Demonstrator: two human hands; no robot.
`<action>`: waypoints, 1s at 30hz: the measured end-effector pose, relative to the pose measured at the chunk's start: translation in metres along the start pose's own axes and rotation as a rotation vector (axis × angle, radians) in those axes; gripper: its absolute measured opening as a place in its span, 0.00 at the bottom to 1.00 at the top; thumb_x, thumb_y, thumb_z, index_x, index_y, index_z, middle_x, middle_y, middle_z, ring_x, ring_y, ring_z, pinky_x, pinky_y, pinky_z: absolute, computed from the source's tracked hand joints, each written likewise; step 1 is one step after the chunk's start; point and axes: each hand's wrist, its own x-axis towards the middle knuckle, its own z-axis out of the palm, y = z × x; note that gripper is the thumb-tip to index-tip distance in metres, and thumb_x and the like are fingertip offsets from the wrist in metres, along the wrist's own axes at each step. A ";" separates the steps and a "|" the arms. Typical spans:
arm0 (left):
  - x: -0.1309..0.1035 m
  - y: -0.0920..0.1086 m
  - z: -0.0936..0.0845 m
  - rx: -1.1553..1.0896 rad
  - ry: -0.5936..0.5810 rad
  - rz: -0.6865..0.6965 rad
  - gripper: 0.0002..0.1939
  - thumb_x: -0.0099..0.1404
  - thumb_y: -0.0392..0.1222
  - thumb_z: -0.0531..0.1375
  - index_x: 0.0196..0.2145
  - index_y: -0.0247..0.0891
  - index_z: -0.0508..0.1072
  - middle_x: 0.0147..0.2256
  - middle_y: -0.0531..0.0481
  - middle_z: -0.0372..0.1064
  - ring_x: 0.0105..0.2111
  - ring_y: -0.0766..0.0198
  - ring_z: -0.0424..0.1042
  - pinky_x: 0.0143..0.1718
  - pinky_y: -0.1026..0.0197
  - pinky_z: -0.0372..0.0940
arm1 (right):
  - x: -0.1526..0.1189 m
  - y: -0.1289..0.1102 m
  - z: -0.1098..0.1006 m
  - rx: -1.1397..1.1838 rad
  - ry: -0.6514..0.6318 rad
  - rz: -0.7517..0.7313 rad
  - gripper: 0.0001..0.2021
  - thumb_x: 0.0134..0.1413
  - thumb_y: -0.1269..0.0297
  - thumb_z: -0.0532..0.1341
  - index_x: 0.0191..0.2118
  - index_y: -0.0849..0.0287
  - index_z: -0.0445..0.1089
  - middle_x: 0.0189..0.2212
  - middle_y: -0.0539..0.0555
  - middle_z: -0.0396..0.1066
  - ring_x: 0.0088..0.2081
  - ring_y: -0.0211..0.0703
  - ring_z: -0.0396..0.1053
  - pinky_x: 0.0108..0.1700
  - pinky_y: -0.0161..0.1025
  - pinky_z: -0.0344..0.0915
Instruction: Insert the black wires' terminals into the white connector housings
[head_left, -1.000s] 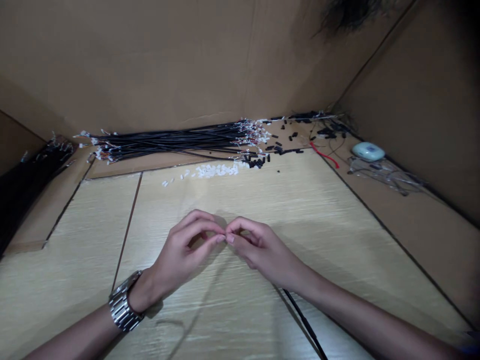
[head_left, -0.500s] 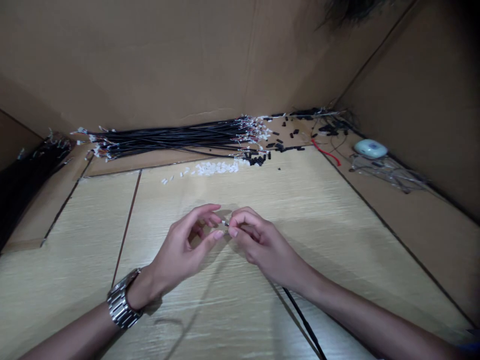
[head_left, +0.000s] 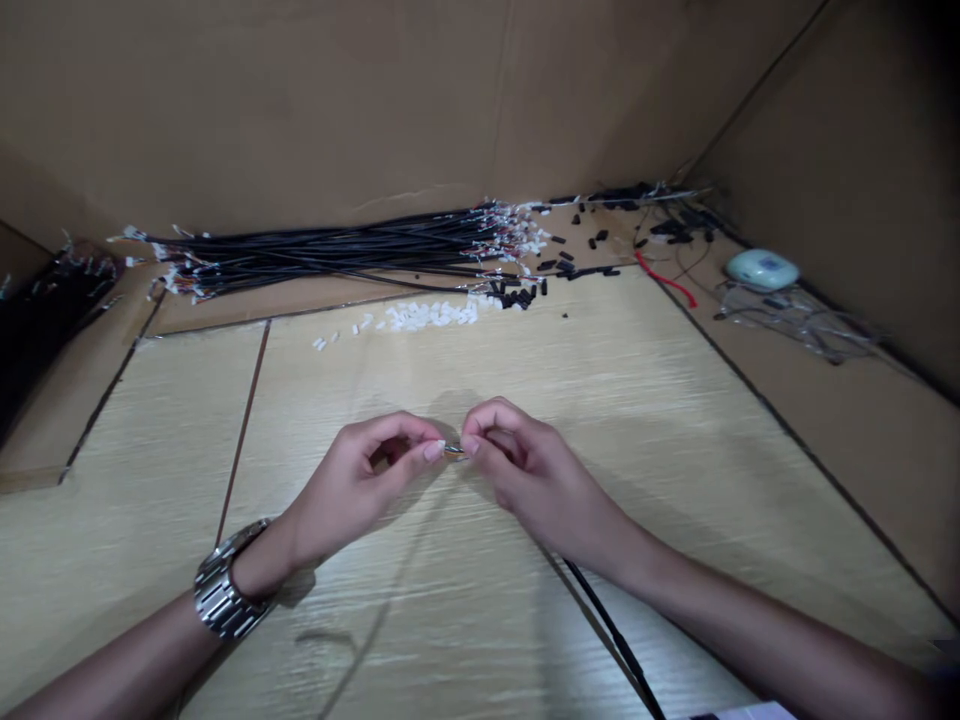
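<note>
Between our two hands, just above the middle of the tabletop (head_left: 637, 400), short thin wires (head_left: 454, 450) bridge a small gap. Our left hand (head_left: 349, 485) pinches their left end between thumb and forefinger; our right hand (head_left: 536, 480) pinches the other end, its remaining fingers curled under. What sits right at the left fingertips is too small for us to tell. For work this fine, we judge a light grip close to the ends best, with the wires in line and no hard pull. Our wrists angle inward, forearms low and reaching from both sides, a watch (head_left: 229, 585) on the left. A black cable (head_left: 611, 630) trails below our right hand, which hides whether it joins the wires. Beyond lie white pieces (head_left: 431, 316), black pieces (head_left: 517, 295) and bundled cables (head_left: 322, 250).
</note>
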 end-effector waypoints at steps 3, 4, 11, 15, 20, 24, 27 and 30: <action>0.000 0.001 0.000 -0.028 -0.004 -0.014 0.10 0.67 0.48 0.60 0.39 0.40 0.76 0.34 0.52 0.74 0.32 0.66 0.68 0.34 0.64 0.61 | 0.001 -0.001 -0.001 0.044 -0.023 0.047 0.06 0.61 0.63 0.57 0.32 0.57 0.65 0.22 0.43 0.57 0.19 0.31 0.52 0.23 0.34 0.52; 0.000 0.001 0.000 -0.034 -0.005 -0.013 0.10 0.67 0.48 0.60 0.38 0.40 0.76 0.33 0.52 0.74 0.32 0.67 0.68 0.33 0.64 0.61 | 0.001 -0.002 -0.001 0.063 -0.029 0.058 0.07 0.61 0.63 0.58 0.32 0.57 0.66 0.22 0.43 0.58 0.20 0.31 0.52 0.24 0.34 0.52; 0.000 0.001 0.000 -0.050 0.007 0.010 0.08 0.67 0.47 0.61 0.38 0.41 0.77 0.33 0.54 0.75 0.31 0.69 0.68 0.31 0.67 0.60 | 0.001 -0.007 -0.001 0.102 -0.039 0.095 0.07 0.61 0.63 0.58 0.32 0.58 0.66 0.22 0.43 0.58 0.19 0.30 0.53 0.23 0.33 0.51; 0.000 -0.001 0.000 -0.053 0.027 0.036 0.08 0.67 0.46 0.62 0.37 0.41 0.77 0.33 0.54 0.76 0.31 0.69 0.69 0.32 0.67 0.62 | 0.002 -0.006 0.000 0.104 -0.041 0.107 0.06 0.60 0.64 0.57 0.32 0.57 0.66 0.21 0.42 0.58 0.18 0.30 0.52 0.23 0.33 0.50; -0.001 -0.003 0.000 -0.030 0.040 0.034 0.08 0.67 0.47 0.62 0.37 0.41 0.77 0.33 0.53 0.76 0.31 0.69 0.70 0.31 0.68 0.62 | 0.003 -0.008 0.000 0.123 -0.041 0.111 0.06 0.59 0.65 0.57 0.31 0.57 0.66 0.20 0.42 0.56 0.18 0.30 0.51 0.23 0.33 0.51; -0.001 -0.006 -0.001 0.001 0.052 0.028 0.09 0.66 0.47 0.62 0.36 0.40 0.77 0.32 0.52 0.76 0.32 0.68 0.70 0.31 0.67 0.62 | 0.002 -0.009 0.000 0.120 -0.044 0.103 0.06 0.58 0.65 0.58 0.31 0.58 0.66 0.21 0.43 0.58 0.19 0.31 0.52 0.23 0.33 0.51; 0.000 -0.005 -0.001 0.012 0.054 0.030 0.09 0.67 0.47 0.61 0.36 0.39 0.78 0.33 0.51 0.76 0.33 0.67 0.71 0.31 0.67 0.63 | 0.003 -0.009 0.000 0.119 -0.050 0.102 0.06 0.58 0.65 0.57 0.30 0.58 0.66 0.20 0.43 0.58 0.19 0.32 0.53 0.23 0.33 0.50; 0.000 -0.003 -0.001 0.024 0.058 0.041 0.10 0.67 0.46 0.61 0.36 0.38 0.78 0.33 0.50 0.77 0.32 0.66 0.72 0.31 0.66 0.64 | 0.003 -0.009 0.000 0.135 -0.048 0.108 0.05 0.58 0.65 0.58 0.30 0.57 0.66 0.20 0.43 0.58 0.19 0.32 0.52 0.22 0.33 0.50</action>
